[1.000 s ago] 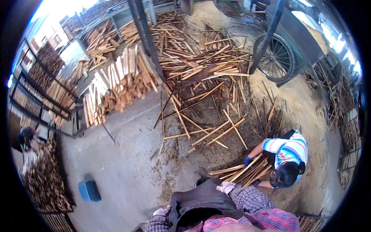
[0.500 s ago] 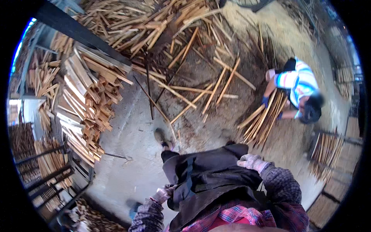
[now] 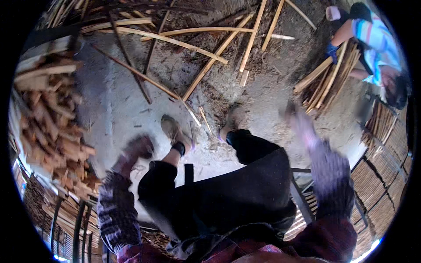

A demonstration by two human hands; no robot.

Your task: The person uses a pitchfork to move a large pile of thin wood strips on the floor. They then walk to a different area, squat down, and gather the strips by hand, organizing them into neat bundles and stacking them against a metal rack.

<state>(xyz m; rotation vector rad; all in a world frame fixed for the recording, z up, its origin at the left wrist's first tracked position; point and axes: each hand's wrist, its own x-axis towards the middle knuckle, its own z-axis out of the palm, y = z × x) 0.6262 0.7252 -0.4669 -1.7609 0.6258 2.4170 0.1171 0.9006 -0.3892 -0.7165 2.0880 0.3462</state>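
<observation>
My left hand (image 3: 139, 147), in a glove, hangs over the concrete floor to the left of my left shoe (image 3: 171, 128). Motion smears its fingers. Out to the right, my gloved right hand (image 3: 299, 120) is stretched forward and strongly blurred, close to the near ends of a bundle of wooden strips (image 3: 326, 83). I cannot tell whether it touches them. A dark apron (image 3: 237, 193) spreads across my lap, and neither hand is on it. Long, thin wooden strips (image 3: 171, 42) lie crossed on the floor ahead of my feet.
A co-worker (image 3: 377, 44) in a striped shirt bends at the far right, a blue-gloved hand (image 3: 332, 51) on the bundle. A tall pile of cut wood (image 3: 57, 127) stands at the left. Metal racks (image 3: 79, 228) hold wood at the lower left.
Both my hands have left the apron: the left moved forward and left, the right reached forward. The view has tipped nearer to my feet, both shoes now showing.
</observation>
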